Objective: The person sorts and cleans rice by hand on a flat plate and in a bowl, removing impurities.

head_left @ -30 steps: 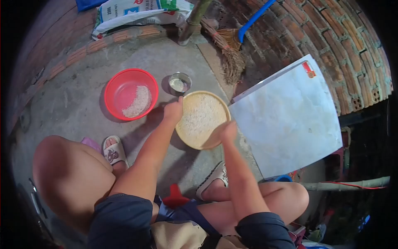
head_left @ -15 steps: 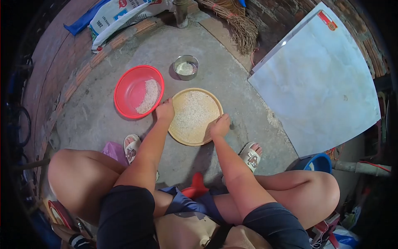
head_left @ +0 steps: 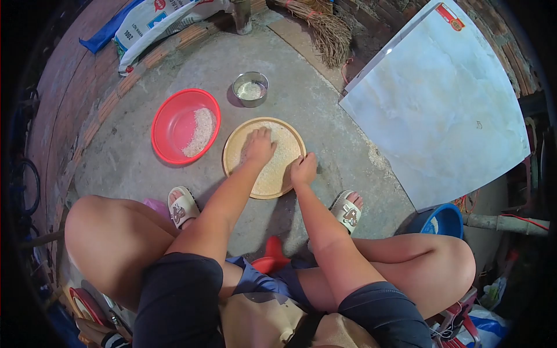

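A round, shallow yellowish winnowing tray (head_left: 233,152) lies low over the concrete floor between my feet, with whitish rice grains (head_left: 282,145) spread across it. My left hand (head_left: 261,147) is inside the tray, palm down on the grains with its fingers somewhat apart. At the right rim, my right hand (head_left: 304,170) grips the edge, fingers wrapped round it. To the left of the tray sits a red plastic basin (head_left: 168,129) with a heap of rice (head_left: 202,132) along its right side. Beyond the tray stands a metal bowl (head_left: 253,101) holding some pale grains.
A large marbled white panel (head_left: 441,110) takes up the right side. Past the bowl are a straw broom (head_left: 331,37) and a printed sack (head_left: 145,29). A blue basin (head_left: 449,221) sits near my right knee. At lower left, another person's hand (head_left: 93,332) shows.
My left hand has let go of the tray's left rim and moved right, onto the grains. My right hand keeps its hold on the rim. The view has shifted slightly.
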Demonstrator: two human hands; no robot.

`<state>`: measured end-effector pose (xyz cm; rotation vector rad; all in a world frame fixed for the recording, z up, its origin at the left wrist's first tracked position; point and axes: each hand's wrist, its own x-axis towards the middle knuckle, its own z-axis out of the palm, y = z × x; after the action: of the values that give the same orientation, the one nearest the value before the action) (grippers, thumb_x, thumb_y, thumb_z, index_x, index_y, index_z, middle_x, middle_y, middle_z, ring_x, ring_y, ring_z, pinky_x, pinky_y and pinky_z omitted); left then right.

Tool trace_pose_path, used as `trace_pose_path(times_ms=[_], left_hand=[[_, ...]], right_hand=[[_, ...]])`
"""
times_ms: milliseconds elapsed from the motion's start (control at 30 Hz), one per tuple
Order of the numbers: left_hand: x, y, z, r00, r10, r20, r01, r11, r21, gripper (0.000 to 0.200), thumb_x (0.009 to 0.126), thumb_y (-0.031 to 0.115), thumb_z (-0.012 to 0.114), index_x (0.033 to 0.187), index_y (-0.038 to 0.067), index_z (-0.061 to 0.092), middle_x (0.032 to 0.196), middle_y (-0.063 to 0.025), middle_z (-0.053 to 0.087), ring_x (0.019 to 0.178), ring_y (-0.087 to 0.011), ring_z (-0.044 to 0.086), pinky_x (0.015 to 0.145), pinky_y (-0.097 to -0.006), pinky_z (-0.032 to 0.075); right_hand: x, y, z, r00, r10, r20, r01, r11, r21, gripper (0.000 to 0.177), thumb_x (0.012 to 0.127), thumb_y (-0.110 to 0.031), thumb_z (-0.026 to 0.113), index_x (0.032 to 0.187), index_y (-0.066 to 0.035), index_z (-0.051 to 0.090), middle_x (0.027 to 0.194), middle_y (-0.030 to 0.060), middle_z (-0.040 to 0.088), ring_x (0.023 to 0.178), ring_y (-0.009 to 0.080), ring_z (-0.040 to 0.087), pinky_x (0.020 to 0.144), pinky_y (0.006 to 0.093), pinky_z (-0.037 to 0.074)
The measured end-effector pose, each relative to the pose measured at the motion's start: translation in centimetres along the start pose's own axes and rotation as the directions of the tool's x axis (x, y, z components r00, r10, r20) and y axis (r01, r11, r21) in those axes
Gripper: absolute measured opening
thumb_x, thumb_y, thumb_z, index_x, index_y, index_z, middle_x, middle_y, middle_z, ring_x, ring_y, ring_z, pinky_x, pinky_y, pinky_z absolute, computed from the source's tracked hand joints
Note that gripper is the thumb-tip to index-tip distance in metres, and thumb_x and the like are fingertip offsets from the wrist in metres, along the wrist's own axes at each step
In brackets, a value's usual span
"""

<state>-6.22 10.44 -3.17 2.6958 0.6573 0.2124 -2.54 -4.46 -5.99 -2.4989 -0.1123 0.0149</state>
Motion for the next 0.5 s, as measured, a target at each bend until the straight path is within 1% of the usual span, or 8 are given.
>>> trace_pose_path(times_ms=[67,133,200,267,300,367,433,500], left_hand=[[-1.3,0.5,1.2,0.995,0.101,0.012,-0.101,0.994,-0.039,0.038,0.082,0.022,0.056,0.115,0.002,0.053,0.119,-0.0146,0.05,0.111,-0.0319,0.046,0.096,-0.0417,0.038],[-3.0,1.4,2.4,0.944,0.321,0.077,-0.313,0.945,-0.095,0.031,0.082,0.018,0.054,0.109,0.002,0.055,0.114,-0.0138,0.052,0.108,-0.0304,0.048,0.094,-0.0391,0.04],[-4.7,2.5,3.1,0.92,0.371,0.127,-0.348,0.921,-0.176,0.028,0.081,0.015,0.054,0.106,0.002,0.057,0.11,-0.0138,0.053,0.105,-0.0301,0.049,0.091,-0.0383,0.041],[-4.9,3.1,3.0,0.889,0.424,0.169,-0.375,0.889,-0.262,0.025,0.08,0.013,0.054,0.102,0.002,0.058,0.106,-0.0139,0.054,0.102,-0.0298,0.051,0.089,-0.0374,0.043],[-4.7,3.3,2.7,0.906,0.395,0.152,-0.337,0.89,-0.307,0.023,0.08,0.011,0.053,0.1,0.002,0.059,0.103,-0.0145,0.056,0.099,-0.03,0.053,0.086,-0.0375,0.044],[-4.1,3.1,2.1,0.923,0.359,0.138,-0.292,0.888,-0.355,0.021,0.08,0.01,0.053,0.097,0.001,0.06,0.099,-0.0151,0.058,0.096,-0.0302,0.055,0.084,-0.0375,0.045],[-2.3,2.2,1.6,0.976,0.212,0.04,-0.183,0.913,-0.365,0.016,0.078,0.007,0.054,0.09,0.002,0.063,0.094,-0.0159,0.06,0.09,-0.031,0.058,0.08,-0.0379,0.047],[-0.6,-0.1,2.2,0.995,-0.042,-0.094,-0.003,0.898,-0.439,0.014,0.077,0.007,0.058,0.087,0.004,0.067,0.092,-0.0148,0.064,0.086,-0.029,0.062,0.078,-0.0359,0.048]], right_hand=[[0.0,0.1,0.1,1.0,0.006,-0.011,-0.006,1.0,0.006,0.02,0.084,-0.018,0.053,0.095,-0.001,0.049,0.094,0.0191,0.055,0.09,0.0376,0.054,0.076,0.046,0.043],[0.1,-0.1,-0.1,1.0,0.02,0.0,-0.02,1.0,0.022,0.021,0.084,-0.018,0.053,0.095,-0.001,0.049,0.094,0.0192,0.055,0.09,0.0375,0.054,0.077,0.0455,0.043],[-0.1,-0.3,-0.3,0.999,0.034,0.017,-0.035,0.999,0.038,0.022,0.084,-0.018,0.053,0.096,-0.001,0.049,0.094,0.0193,0.055,0.09,0.0373,0.053,0.077,0.0451,0.042],[-0.2,-0.5,-0.5,0.996,0.078,-0.048,-0.067,0.981,0.183,0.025,0.084,-0.019,0.052,0.099,0.001,0.05,0.095,0.0196,0.055,0.093,0.0371,0.051,0.081,0.0449,0.041],[-0.2,-0.7,-0.4,0.996,0.075,-0.046,-0.066,0.981,0.182,0.025,0.084,-0.019,0.052,0.099,0.001,0.05,0.095,0.0196,0.055,0.093,0.0371,0.051,0.081,0.0449,0.041],[-0.2,-1.2,0.1,0.969,0.087,-0.231,-0.053,0.987,0.15,0.027,0.086,-0.021,0.051,0.099,0.002,0.051,0.096,0.0196,0.054,0.093,0.0375,0.05,0.083,0.0448,0.039],[0.2,-2.1,0.4,0.96,0.005,-0.279,0.034,0.99,0.135,0.025,0.086,-0.02,0.05,0.098,0.002,0.052,0.093,0.0193,0.055,0.09,0.0364,0.052,0.079,0.044,0.04],[1.1,-3.2,0.8,0.942,-0.092,-0.324,0.134,0.985,0.109,0.024,0.087,-0.02,0.05,0.096,0.003,0.052,0.089,0.0191,0.056,0.086,0.0354,0.053,0.075,0.0432,0.041]])
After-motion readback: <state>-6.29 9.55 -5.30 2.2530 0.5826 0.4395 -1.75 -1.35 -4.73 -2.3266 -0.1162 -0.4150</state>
